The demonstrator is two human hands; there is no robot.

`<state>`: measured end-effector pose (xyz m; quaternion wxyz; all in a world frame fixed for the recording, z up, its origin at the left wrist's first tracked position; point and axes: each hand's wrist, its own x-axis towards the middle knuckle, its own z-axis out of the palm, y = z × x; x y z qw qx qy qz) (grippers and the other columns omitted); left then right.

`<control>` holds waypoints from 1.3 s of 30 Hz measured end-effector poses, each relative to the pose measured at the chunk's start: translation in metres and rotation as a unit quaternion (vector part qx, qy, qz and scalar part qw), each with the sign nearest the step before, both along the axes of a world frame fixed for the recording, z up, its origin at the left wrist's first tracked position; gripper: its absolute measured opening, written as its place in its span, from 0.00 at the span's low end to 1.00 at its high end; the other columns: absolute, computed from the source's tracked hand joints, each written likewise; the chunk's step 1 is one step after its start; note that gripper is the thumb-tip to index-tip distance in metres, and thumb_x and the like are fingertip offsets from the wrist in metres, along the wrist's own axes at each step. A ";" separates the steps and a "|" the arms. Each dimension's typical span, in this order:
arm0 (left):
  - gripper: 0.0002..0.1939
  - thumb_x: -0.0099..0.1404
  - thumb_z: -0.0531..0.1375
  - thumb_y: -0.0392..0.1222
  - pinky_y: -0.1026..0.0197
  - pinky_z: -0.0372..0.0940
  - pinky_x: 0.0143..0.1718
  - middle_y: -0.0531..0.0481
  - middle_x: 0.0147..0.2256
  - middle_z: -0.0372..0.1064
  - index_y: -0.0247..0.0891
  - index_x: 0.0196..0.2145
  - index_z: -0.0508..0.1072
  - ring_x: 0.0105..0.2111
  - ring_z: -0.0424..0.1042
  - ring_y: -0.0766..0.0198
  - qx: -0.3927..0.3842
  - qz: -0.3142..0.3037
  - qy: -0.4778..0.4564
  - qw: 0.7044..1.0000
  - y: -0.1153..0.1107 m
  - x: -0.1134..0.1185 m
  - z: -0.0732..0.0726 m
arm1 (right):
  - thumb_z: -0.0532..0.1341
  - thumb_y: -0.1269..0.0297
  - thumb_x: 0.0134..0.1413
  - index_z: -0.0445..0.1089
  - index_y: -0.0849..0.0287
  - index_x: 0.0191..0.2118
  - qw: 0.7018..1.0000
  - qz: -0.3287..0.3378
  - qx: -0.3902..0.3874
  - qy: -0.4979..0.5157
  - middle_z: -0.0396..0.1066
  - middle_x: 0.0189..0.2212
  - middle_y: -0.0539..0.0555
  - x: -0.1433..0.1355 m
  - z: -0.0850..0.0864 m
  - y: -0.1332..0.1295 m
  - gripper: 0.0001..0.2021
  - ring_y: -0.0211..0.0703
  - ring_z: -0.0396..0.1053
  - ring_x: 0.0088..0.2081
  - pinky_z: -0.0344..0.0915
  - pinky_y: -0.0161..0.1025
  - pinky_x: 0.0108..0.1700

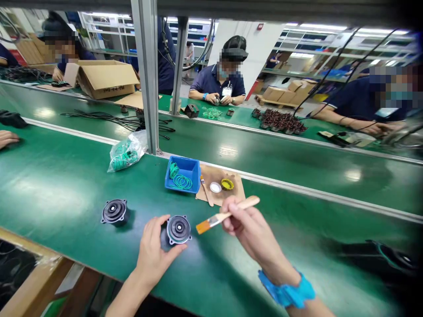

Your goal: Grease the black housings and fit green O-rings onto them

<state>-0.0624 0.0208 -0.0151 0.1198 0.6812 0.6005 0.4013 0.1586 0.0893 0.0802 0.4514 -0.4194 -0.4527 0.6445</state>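
Note:
My left hand [153, 248] grips a round black motor housing [179, 229] with small lugs on its rim, thumb and fingers around its sides, on the green bench. Between the thumb and fingers of my right hand [246, 222] is a paintbrush [216, 219] with a pale wooden handle. Its orange bristles point left, just right of the housing and apart from it. A second, similar housing [114, 211] stands to the left. Behind them, a cardboard sheet [237, 196] carries a yellow cup [227, 184], a white lid-like disc [216, 187] and another brush [206, 191].
A blue bin [167, 178] holds green rings, beside a plastic bag of green rings [127, 154]. A metal post [147, 79] rises behind the bag. Dark parts [380, 257] lie at the right. Several co-workers sit across the bench; someone's hand [8, 138] rests at far left.

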 end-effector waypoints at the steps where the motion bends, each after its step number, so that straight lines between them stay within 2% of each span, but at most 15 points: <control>1: 0.30 0.59 0.65 0.56 0.46 0.70 0.47 0.40 0.46 0.73 0.38 0.53 0.64 0.46 0.73 0.49 0.005 -0.001 0.001 1.000 0.000 0.000 0.000 | 0.65 0.44 0.52 0.66 0.59 0.29 1.000 0.018 -0.007 -0.016 0.62 0.17 0.47 -0.004 -0.006 -0.007 0.21 0.31 0.56 0.19 0.53 0.29 0.20; 5: 0.30 0.60 0.64 0.56 0.46 0.70 0.46 0.40 0.45 0.73 0.37 0.53 0.64 0.45 0.73 0.49 0.018 -0.006 -0.002 1.000 0.001 0.001 0.000 | 0.62 0.40 0.53 0.64 0.60 0.29 0.995 0.050 -0.015 -0.082 0.62 0.18 0.47 -0.012 -0.019 -0.017 0.24 0.31 0.56 0.20 0.53 0.29 0.21; 10: 0.30 0.59 0.66 0.56 0.46 0.68 0.49 0.40 0.46 0.73 0.38 0.53 0.64 0.46 0.74 0.48 0.013 -0.010 -0.008 1.000 0.001 0.000 -0.001 | 0.61 0.36 0.50 0.62 0.59 0.28 0.989 0.058 -0.015 -0.137 0.62 0.18 0.46 -0.015 -0.020 -0.013 0.26 0.31 0.55 0.19 0.53 0.30 0.21; 14: 0.30 0.59 0.66 0.56 0.46 0.69 0.49 0.41 0.46 0.74 0.38 0.53 0.64 0.47 0.74 0.49 0.011 -0.015 -0.023 1.000 0.000 0.000 0.000 | 0.60 0.36 0.51 0.62 0.59 0.28 0.983 0.045 0.013 -0.177 0.62 0.19 0.47 -0.014 -0.022 -0.007 0.26 0.33 0.57 0.20 0.53 0.31 0.21; 21: 0.30 0.58 0.67 0.55 0.48 0.70 0.51 0.42 0.47 0.74 0.39 0.53 0.65 0.48 0.75 0.50 0.033 -0.038 -0.038 0.998 -0.001 -0.002 0.000 | 0.55 0.40 0.59 0.66 0.58 0.28 0.962 0.060 0.126 -0.234 0.64 0.24 0.51 -0.013 -0.017 0.004 0.24 0.37 0.61 0.25 0.57 0.34 0.25; 26: 0.30 0.56 0.69 0.52 0.51 0.72 0.50 0.45 0.47 0.74 0.41 0.53 0.66 0.48 0.74 0.53 0.040 -0.065 -0.066 0.995 -0.002 0.000 0.001 | 0.52 0.44 0.64 0.68 0.59 0.27 0.937 0.090 0.212 -0.262 0.67 0.31 0.55 -0.014 -0.007 0.010 0.24 0.39 0.65 0.30 0.63 0.35 0.32; 30: 0.36 0.52 0.72 0.47 0.53 0.73 0.48 0.45 0.47 0.74 0.41 0.55 0.64 0.46 0.76 0.54 0.021 -0.072 -0.095 0.993 -0.003 0.003 0.004 | 0.51 0.50 0.66 0.68 0.59 0.27 0.922 0.126 0.260 -0.258 0.69 0.30 0.54 -0.018 0.003 0.009 0.22 0.38 0.67 0.30 0.64 0.35 0.34; 32: 0.35 0.50 0.73 0.46 0.52 0.74 0.47 0.45 0.46 0.75 0.41 0.53 0.66 0.45 0.77 0.53 0.026 -0.066 -0.095 0.993 -0.003 0.004 0.005 | 0.52 0.52 0.67 0.68 0.59 0.28 0.923 0.109 0.265 -0.256 0.69 0.29 0.53 -0.019 0.007 0.004 0.21 0.37 0.67 0.28 0.64 0.35 0.33; 34: 0.32 0.49 0.74 0.45 0.51 0.74 0.46 0.45 0.45 0.75 0.41 0.49 0.68 0.45 0.77 0.52 0.041 -0.058 -0.086 0.994 -0.003 0.004 0.006 | 0.53 0.53 0.66 0.69 0.59 0.26 0.922 0.059 0.272 -0.268 0.69 0.27 0.53 -0.019 0.010 -0.001 0.21 0.37 0.67 0.26 0.64 0.35 0.31; 36: 0.32 0.46 0.75 0.44 0.50 0.75 0.45 0.44 0.43 0.75 0.40 0.47 0.69 0.44 0.77 0.51 0.058 -0.053 -0.074 0.994 -0.002 0.006 0.007 | 0.55 0.54 0.65 0.70 0.58 0.23 0.909 0.012 0.295 -0.294 0.70 0.26 0.53 -0.019 0.010 -0.008 0.21 0.37 0.67 0.24 0.64 0.34 0.28; 39: 0.33 0.44 0.76 0.42 0.47 0.75 0.45 0.45 0.43 0.75 0.41 0.46 0.67 0.44 0.76 0.49 0.077 -0.048 -0.049 0.995 -0.001 0.012 0.006 | 0.55 0.57 0.65 0.68 0.56 0.22 0.878 -0.017 0.351 -0.326 0.70 0.23 0.52 -0.021 0.009 -0.016 0.20 0.37 0.68 0.22 0.63 0.34 0.25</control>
